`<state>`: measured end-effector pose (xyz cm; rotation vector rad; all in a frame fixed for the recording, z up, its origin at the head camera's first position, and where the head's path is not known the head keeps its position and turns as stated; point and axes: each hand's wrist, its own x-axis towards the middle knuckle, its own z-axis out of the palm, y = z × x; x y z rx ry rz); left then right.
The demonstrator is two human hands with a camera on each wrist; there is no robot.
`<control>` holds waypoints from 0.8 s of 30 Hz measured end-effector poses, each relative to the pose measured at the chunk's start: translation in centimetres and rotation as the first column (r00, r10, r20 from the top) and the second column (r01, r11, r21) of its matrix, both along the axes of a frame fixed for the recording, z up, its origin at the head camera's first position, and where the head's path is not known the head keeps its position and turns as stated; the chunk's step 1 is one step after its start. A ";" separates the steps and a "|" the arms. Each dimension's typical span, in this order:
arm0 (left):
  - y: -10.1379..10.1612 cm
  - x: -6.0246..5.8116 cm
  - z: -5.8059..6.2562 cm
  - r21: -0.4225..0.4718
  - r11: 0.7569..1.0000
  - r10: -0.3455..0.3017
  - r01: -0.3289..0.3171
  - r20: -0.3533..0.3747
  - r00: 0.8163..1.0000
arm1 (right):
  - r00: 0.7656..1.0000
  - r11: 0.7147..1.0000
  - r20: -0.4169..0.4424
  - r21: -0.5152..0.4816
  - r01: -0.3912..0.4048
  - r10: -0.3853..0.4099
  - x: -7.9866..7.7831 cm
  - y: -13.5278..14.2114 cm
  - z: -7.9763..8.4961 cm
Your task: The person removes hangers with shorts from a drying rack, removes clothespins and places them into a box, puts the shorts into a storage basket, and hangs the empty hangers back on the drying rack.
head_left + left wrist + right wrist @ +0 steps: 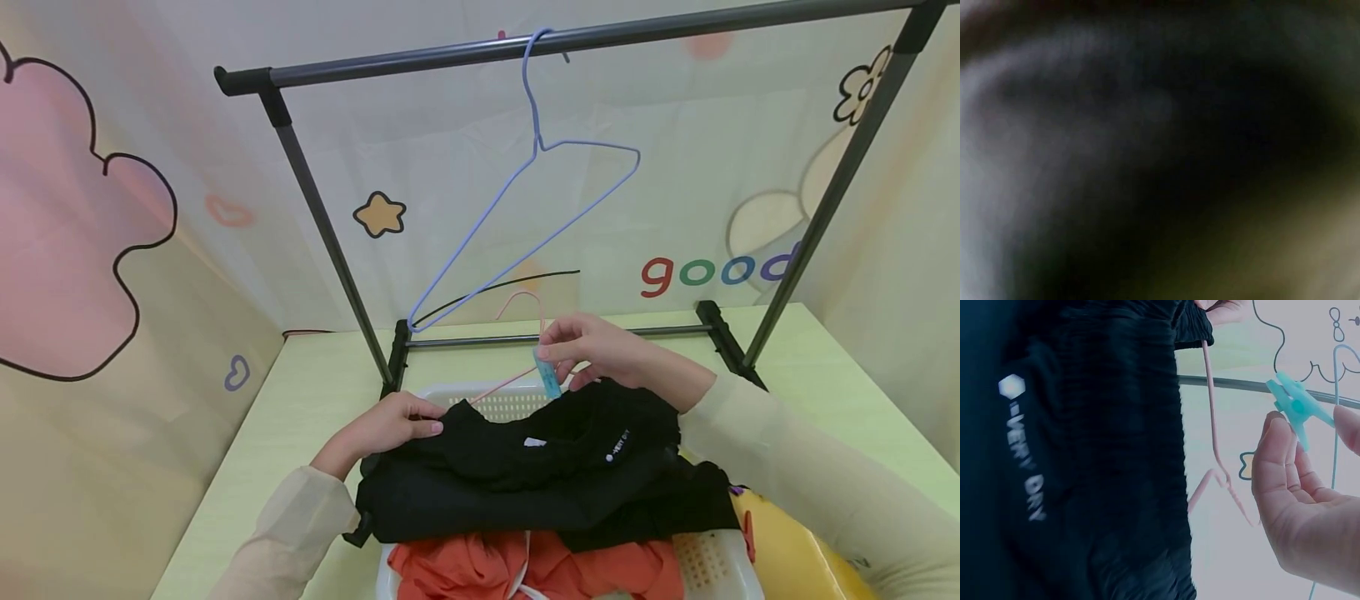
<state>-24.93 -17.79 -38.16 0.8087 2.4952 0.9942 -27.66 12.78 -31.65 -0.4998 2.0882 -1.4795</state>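
A black garment with a gathered elastic waistband (510, 492) and small white lettering is spread over a white basket (495, 406). My left hand (390, 427) pinches the left end of its waistband, thumb in front. Behind the waistband stands a pink hanger (1211, 406), its hook above the cloth. My right hand (600, 354) pinches a turquoise clothespin (1297, 406) between thumb and fingers, beside the hanger's neck and above the waistband. In the right wrist view the clothespin is apart from the cloth. The left wrist view is dark and blurred.
A blue hanger (480, 225) hangs from the black rack's top bar (420, 57). Red-orange cloth (465, 567) lies in the basket below the black garment. Something yellow and glossy (795, 542) sits to the basket's right, under my right sleeve. The rack's feet stand on the pale green table (315, 400).
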 end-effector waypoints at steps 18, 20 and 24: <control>0.0 0.0 -0.1 -0.020 1.000 0.008 -0.008 -0.011 1.000 | 1.000 1.000 0.007 0.010 0.024 -0.024 2.1 5.3 -0.1; 0.1 0.0 0.0 -0.017 1.000 0.012 -0.012 -0.003 1.000 | 1.000 1.000 0.004 0.013 0.023 -0.023 2.3 5.8 -0.1; 0.1 0.1 0.0 -0.018 1.000 0.020 -0.020 0.004 1.000 | 1.000 0.999 -0.001 0.019 0.026 -0.026 2.9 6.9 -0.3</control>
